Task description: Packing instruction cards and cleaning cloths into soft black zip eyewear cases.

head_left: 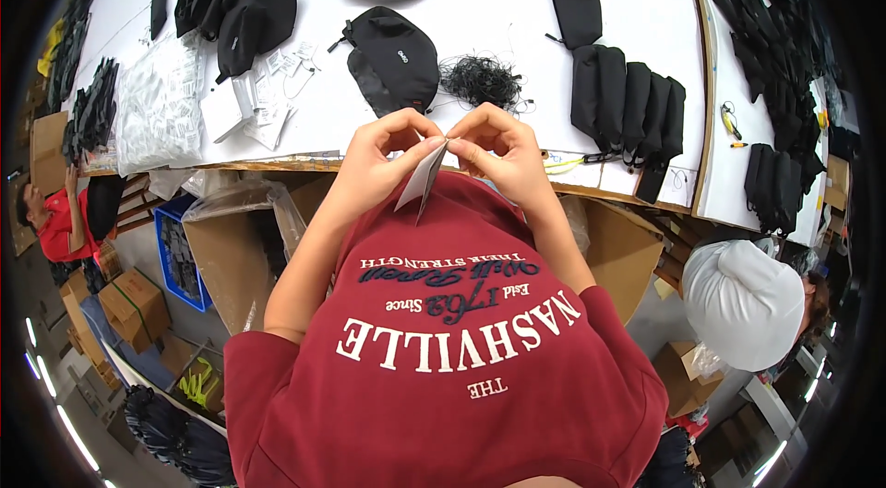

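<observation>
Both my hands meet in front of my chest, at the near edge of the table, fingers pinched together. Between them hangs a folded white-and-grey card tag (422, 180). My left hand (386, 159) pinches its top corner, and my right hand (501, 154) pinches the same top edge from the other side. Whether a string passes through the tag is too small to tell. Just beyond my fingers lies a black zippered pouch (395, 54). A tangle of thin black string loops (482, 80) sits to its right. Loose white tags (270, 101) lie on the left.
Clear plastic bags (159, 110) are stacked at the left edge. Black pouches (628, 101) stand in a row at right; more pouches (249, 4) heap up far left. Cardboard boxes (609, 253) stand under the table. One person (65, 220) is at left, another (743, 303) at right.
</observation>
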Available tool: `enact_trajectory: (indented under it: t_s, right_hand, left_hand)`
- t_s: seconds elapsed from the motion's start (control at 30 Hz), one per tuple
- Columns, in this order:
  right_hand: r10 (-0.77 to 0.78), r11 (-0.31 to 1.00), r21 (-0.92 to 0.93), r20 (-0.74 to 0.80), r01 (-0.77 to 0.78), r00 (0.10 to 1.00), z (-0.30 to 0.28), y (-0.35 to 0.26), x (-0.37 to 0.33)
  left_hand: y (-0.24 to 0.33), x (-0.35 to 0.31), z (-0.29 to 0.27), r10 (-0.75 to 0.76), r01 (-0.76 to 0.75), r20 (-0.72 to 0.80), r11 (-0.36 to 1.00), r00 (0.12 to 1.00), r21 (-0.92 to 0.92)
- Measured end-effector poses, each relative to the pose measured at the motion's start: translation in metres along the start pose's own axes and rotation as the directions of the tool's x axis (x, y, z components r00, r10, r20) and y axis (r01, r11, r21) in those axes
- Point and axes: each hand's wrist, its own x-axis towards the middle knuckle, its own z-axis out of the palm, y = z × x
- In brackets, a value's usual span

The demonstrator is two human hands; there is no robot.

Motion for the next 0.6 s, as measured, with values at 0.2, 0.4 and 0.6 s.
enact_trajectory:
  t_s: [0.2,0.4,0.6]
  right_hand:
    - [0.121,0.928,0.331,0.167,-0.171,0.979,-0.005,0.014,0.004]
    - [0.132,0.945,0.268,0.205,-0.186,0.97,-0.006,0.011,0.002]
    - [0.148,0.927,0.304,0.242,-0.22,0.959,-0.007,0.007,0.002]
  left_hand:
    - [0.004,-0.001,0.008,-0.031,0.035,0.044,0.997,0.999,-0.074]
    - [0.005,-0.005,0.01,-0.111,0.119,0.053,0.975,0.992,-0.188]
    - [0.01,-0.008,0.004,-0.204,0.198,-0.009,0.958,0.979,-0.208]
